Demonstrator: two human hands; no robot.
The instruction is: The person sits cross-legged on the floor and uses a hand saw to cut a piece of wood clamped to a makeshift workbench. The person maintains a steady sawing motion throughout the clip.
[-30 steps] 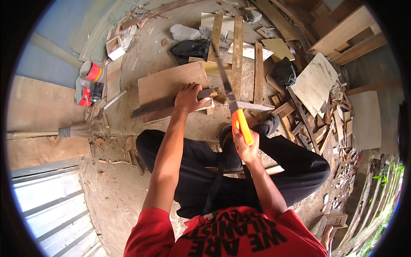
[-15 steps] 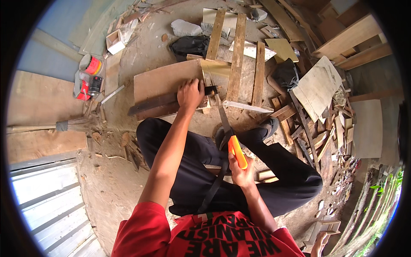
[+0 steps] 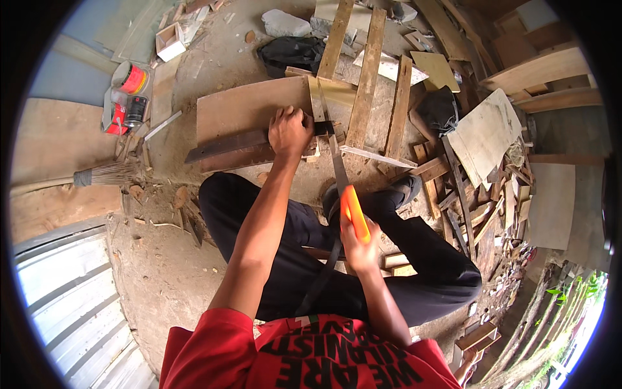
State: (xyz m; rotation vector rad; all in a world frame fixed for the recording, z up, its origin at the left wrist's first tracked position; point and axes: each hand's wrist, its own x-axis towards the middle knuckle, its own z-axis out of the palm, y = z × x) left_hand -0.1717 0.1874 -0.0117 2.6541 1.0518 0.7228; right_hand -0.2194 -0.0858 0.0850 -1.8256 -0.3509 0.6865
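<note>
My left hand is closed over a dark wood strip, pressing it down on a brown board. In my right hand is the orange handle of a handsaw. The saw blade slants away from me and crosses the strip's right end, just right of my left hand. Whether the teeth are inside a cut is too small to tell. Beyond the blade stands a frame of wooden slats.
A black bag lies behind the board. Scrap wood is heaped at the right, paint cans and a broom at the left. At the lower right another person's hand is by a small wooden box.
My right hand has pushed the saw slightly forward, away from me. My left hand stays on the dark strip. The whole view has shifted a little.
</note>
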